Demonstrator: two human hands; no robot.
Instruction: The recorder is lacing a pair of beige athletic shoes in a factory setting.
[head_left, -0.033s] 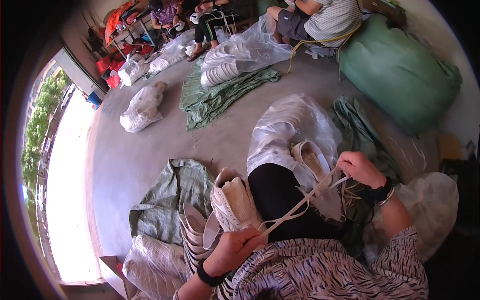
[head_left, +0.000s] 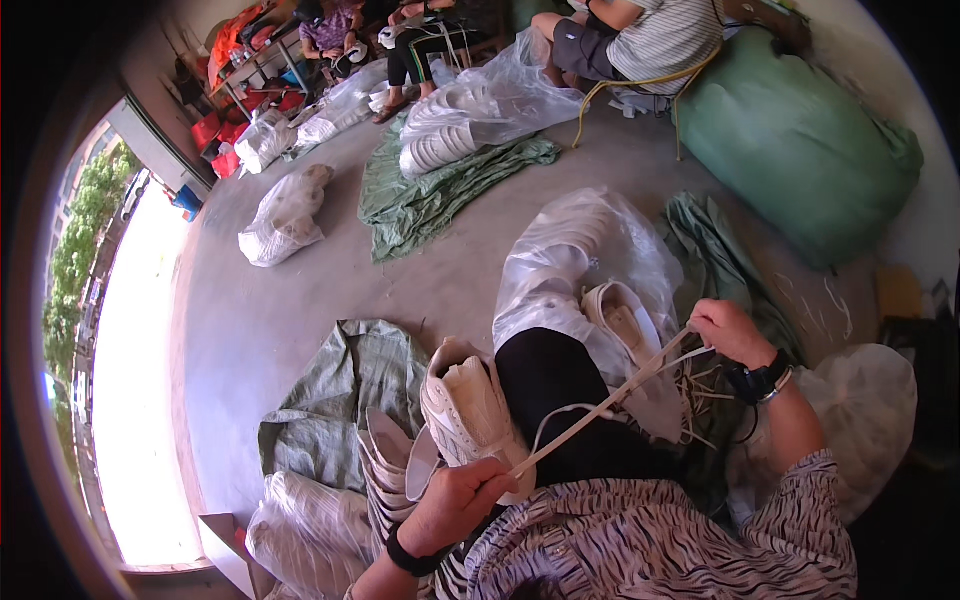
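My left hand (head_left: 458, 500) grips a white sneaker (head_left: 468, 408) that rests against my black-clad knee (head_left: 560, 390). A flat white shoelace (head_left: 610, 400) runs taut from that hand up to my right hand (head_left: 728, 330), which pinches its far end. A second white shoe (head_left: 625, 320) lies sole-down just beyond my knee, below the right hand. A stack of white shoes (head_left: 390, 465) sits to the left of the sneaker.
A clear plastic bag of white shoes (head_left: 580, 255) lies ahead, on green sacking (head_left: 340, 390). A big green sack (head_left: 800, 150) fills the upper right. Other people sit at the back beside more bagged shoes (head_left: 470, 120). A white bag (head_left: 285, 215) lies on the concrete floor. A bright doorway is to the left.
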